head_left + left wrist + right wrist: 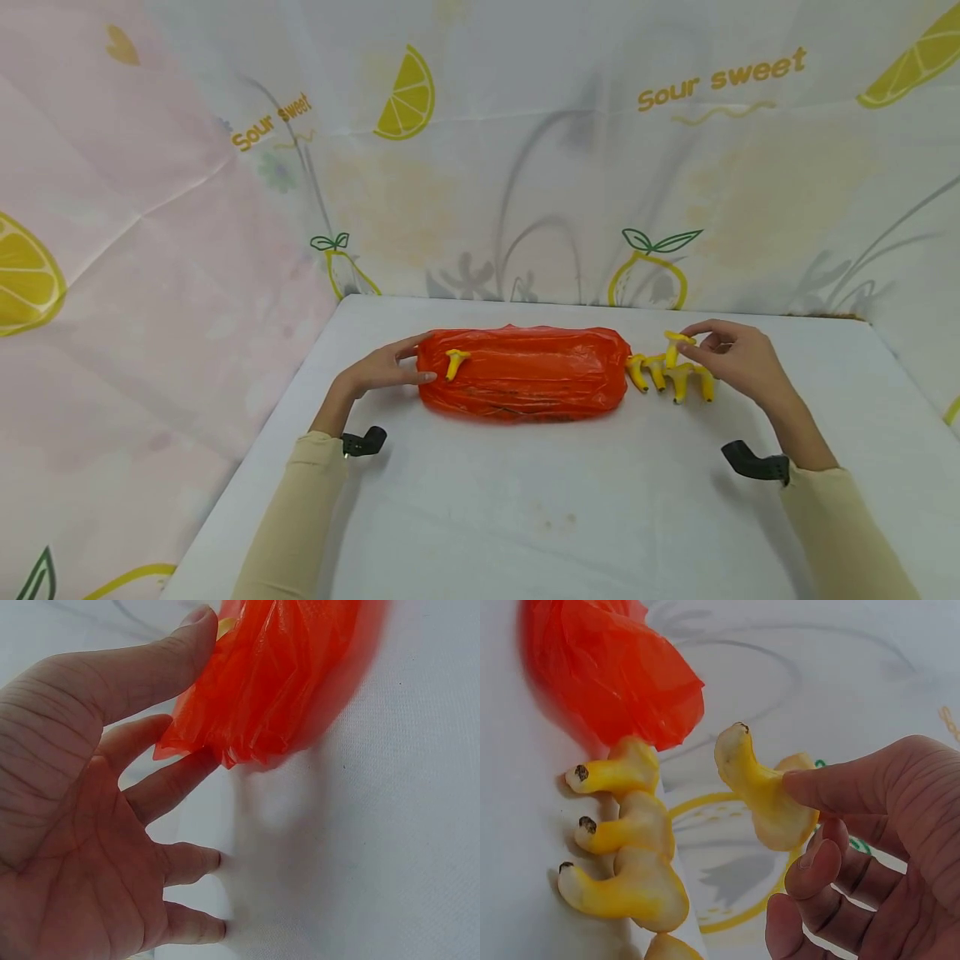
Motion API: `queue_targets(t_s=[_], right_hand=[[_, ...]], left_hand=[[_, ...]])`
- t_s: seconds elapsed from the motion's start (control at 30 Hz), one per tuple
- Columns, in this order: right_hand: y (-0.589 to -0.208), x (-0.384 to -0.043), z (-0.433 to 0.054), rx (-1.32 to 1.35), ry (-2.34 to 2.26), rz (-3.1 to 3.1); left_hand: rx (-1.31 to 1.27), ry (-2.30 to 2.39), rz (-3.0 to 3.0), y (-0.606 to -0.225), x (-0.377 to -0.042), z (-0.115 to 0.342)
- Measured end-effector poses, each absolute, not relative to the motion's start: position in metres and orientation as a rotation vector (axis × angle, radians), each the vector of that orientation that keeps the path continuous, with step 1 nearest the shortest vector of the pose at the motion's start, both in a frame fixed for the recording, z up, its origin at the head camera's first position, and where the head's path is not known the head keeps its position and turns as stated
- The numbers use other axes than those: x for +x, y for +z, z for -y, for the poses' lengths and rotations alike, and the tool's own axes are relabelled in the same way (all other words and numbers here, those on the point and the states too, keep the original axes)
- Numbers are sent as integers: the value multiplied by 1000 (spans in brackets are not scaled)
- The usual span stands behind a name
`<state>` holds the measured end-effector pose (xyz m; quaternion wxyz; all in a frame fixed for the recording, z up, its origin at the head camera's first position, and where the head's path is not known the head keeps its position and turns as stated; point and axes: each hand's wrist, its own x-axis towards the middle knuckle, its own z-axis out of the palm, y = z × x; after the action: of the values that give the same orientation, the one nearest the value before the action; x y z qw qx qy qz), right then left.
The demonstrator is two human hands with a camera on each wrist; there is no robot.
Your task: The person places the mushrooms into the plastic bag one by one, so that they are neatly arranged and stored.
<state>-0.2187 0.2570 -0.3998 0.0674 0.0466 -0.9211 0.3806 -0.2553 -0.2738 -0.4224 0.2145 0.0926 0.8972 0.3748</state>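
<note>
oblong red plastic-film bundle (532,371), contents unclear: twelve o'clock on white worktop (525,517). left hand (382,368): fingers spread, touching its nine-o'clock end, seemingly steadying it. right hand (738,354): pinches yellow, dark-tipped, mushroom-shaped piece (759,784) at flared end, likely freeing the stem. four matching pieces (678,379): bundle's three o'clock, beneath right hand. single matching piece (455,357): atop bundle, towards nine.

head view's looking forward-down over the counter (540,508), wrist views sitting real close, all catching the red plastic (543,371)

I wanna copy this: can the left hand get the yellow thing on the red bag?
Probably yes: the left hand is close beside the yellow thing, which lies uncovered on the red bag.
</note>
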Motion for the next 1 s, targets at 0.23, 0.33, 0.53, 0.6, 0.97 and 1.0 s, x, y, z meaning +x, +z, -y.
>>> queue_targets(t_s=[0.23,0.33,0.53,0.6,0.97,1.0], right_hand=[[-399,-224,-242,163,1185,2780],[-401,-227,-236,163,1196,2769],[-394,-226,-221,226,1208,2793],[-392,-227,-216,230,1217,2808],[-392,-236,-192,251,1289,2829],[-392,-236,-190,258,1296,2830]], left_hand=[[270,1043,-2484,-420,-254,273],[272,1050,-2482,-419,-254,272],[268,1049,-2480,-419,-254,273],[266,1050,-2480,-419,-254,272],[256,1054,-2475,-421,-255,274],[256,1054,-2475,-421,-255,274]])
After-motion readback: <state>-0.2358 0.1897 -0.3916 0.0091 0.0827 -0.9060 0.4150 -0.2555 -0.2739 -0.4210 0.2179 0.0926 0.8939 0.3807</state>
